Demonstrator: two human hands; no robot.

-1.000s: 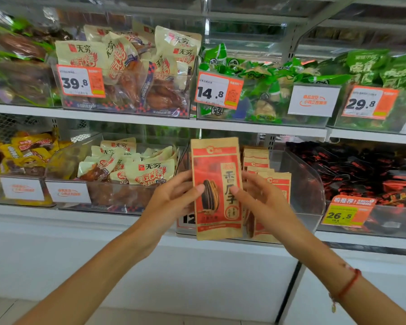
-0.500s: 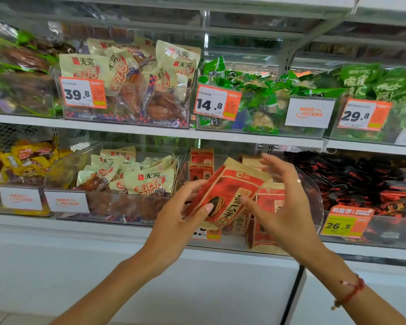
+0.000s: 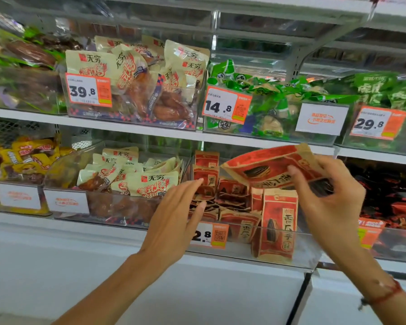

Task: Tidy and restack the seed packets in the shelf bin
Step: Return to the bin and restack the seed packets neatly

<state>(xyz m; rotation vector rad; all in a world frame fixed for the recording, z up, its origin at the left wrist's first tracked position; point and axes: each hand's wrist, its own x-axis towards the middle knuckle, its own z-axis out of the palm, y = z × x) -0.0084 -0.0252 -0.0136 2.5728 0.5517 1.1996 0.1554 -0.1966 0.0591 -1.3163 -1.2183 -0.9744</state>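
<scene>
My right hand (image 3: 326,200) now lifts the red paper seed packet (image 3: 267,167) alone; my left hand (image 3: 176,221) lets go, fingers wide. I should stand it neatly in the clear plastic bin (image 3: 309,252).

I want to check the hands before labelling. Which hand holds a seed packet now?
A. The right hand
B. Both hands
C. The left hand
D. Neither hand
A: the right hand pinches the tilted packet above the bin, while the left hand is open with straight fingers and holds nothing.

Cream chicken packs (image 3: 136,80), green snack bags (image 3: 274,99), yellow packets (image 3: 26,156), 39.8 price tag (image 3: 88,90), dark red packets (image 3: 389,191)
</scene>
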